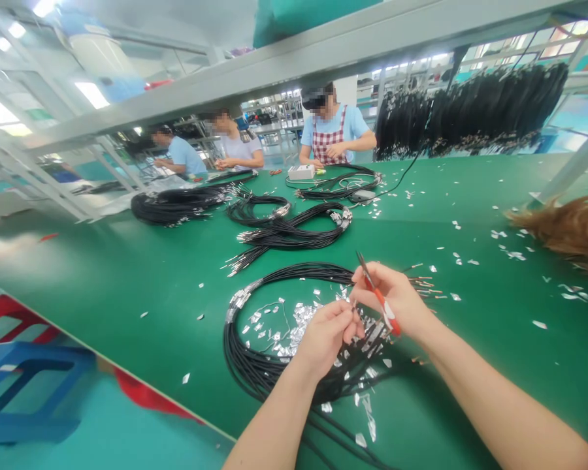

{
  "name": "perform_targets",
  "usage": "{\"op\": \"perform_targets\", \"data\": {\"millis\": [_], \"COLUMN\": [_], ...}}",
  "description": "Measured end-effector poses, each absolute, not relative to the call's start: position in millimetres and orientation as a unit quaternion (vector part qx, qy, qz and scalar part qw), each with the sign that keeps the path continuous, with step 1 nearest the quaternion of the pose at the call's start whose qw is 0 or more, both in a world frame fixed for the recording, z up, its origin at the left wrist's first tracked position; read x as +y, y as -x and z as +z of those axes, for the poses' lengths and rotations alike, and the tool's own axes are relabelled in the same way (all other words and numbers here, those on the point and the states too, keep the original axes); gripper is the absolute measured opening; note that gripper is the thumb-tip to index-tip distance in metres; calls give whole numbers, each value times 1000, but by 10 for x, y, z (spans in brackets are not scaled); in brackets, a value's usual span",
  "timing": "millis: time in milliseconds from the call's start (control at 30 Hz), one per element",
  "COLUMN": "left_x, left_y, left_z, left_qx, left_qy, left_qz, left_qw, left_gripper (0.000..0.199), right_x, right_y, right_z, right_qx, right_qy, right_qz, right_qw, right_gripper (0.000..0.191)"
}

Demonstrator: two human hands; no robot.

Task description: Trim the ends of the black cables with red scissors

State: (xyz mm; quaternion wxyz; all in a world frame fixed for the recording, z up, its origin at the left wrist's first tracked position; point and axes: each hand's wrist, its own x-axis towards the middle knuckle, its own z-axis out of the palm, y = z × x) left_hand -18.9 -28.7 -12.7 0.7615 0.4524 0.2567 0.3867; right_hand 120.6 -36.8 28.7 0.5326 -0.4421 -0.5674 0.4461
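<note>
My right hand (396, 297) is closed around a pair of small scissors (378, 294) with red-and-white handles, the narrow metal blades pointing up and away. Its thumb and finger also reach toward my left fingertips. My left hand (326, 329) is pinched on what looks like the thin end of a cable; the fingers mostly hide it. Below both hands lies a large coil of black cables (247, 365), wrapped with silvery bands (238, 303) at its left. Bare coppery ends (426, 284) stick out at the right. Scraps of silver foil (301, 320) lie inside the coil.
More black cable bundles (304, 225) lie farther back on the green table (176, 281), with a thick pile (176, 205) at left. Foil bits are scattered rightward, near brown hair (578, 228). Co-workers (336, 130) sit opposite. Cables hang (470, 111) behind; blue stool (29, 385) lower left.
</note>
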Motion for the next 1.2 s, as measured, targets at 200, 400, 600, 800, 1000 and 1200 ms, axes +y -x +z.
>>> {"op": "perform_targets", "data": {"millis": [200,400,600,800,1000,1200], "left_x": [-296,-293,-285,-257,-231,-263], "left_y": [144,173,230,236,233,211], "left_z": [-207,-227,-178,-208,-188,-201], "left_qx": [373,406,275,252,310,342], "left_qy": [-512,-524,-387,-355,-376,-420], "left_qz": [436,440,343,354,466,495], "left_qw": [639,606,811,828,738,679], "left_gripper": [17,18,23,19,17,21], "right_x": [-316,-354,-403,-405,-475,-551], "right_y": [-1170,-1191,-1281,-1304,-1392,-1322], "right_z": [71,127,215,187,174,143], "right_qx": [-553,-611,-717,-727,-771,-788], "right_qy": [445,457,440,497,575,586], "right_qz": [430,400,301,219,73,33], "right_qw": [558,508,449,421,262,187], "right_gripper": [16,13,9,5,23,32]}}
